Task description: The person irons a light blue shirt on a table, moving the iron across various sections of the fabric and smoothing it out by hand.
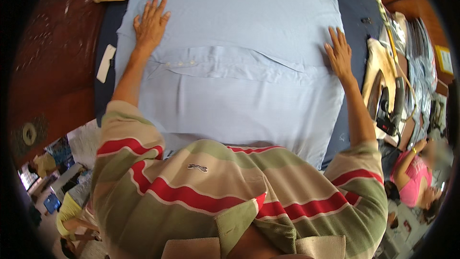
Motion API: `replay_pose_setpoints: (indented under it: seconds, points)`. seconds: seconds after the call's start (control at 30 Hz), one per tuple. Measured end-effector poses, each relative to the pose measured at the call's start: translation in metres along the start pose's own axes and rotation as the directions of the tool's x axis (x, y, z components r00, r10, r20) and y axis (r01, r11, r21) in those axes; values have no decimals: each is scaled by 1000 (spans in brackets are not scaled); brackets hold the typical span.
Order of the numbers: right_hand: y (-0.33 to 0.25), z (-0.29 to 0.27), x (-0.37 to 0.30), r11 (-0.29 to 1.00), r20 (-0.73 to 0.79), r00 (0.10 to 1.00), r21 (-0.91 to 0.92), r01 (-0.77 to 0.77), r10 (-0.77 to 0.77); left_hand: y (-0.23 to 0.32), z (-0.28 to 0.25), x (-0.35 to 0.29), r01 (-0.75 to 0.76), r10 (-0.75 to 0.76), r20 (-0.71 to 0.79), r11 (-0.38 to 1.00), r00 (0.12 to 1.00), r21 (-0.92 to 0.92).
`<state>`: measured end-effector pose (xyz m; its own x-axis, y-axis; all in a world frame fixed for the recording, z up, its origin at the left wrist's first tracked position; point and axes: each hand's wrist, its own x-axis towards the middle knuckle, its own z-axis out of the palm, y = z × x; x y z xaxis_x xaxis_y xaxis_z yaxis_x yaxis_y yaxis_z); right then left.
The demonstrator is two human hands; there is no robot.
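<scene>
Resting open, fingers parted, on the light-blue garment (249, 24) across the bench (357, 2), my left hand (151, 25) lies toward its far-left corner, my right hand (340, 56) at its right edge, the buttoned strip (225, 66) running crosswise, nearer me

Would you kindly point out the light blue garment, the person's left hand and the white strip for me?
Light blue garment (230, 64): head view, on the cloth near its middle.
Left hand (151, 25): head view, on the back of the hand.
White strip (105, 64): head view, on its flat face.
</scene>
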<state>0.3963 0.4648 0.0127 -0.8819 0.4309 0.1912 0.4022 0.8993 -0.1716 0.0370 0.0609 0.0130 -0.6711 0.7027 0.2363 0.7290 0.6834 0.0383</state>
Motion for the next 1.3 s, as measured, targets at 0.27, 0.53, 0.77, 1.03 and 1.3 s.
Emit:
replay_pose_setpoints:
  seconds: [0.27,0.53,0.77,1.03,1.3]
  points:
    - [-38,-28,-84,993,21,995,77,92,-94,-14,-25,-139,262,-260,109,965,959,1]
    - [-13,-23,-89,1000,154,988,-2,-2,2,-11,-48,-115,401,-394,149,916,907,-15]
    - [106,-121,-51,578,-452,845,-623,-528,285,-91,-27,-38,548,-548,-55,836,835,-10]
    - [223,-170,-75,721,-148,807,-378,-580,571,-121,-34,-10,743,-689,334,666,643,-58]
    - [197,-180,-78,472,251,552,315,-823,795,-108,-19,3,391,-393,-41,919,919,-60]
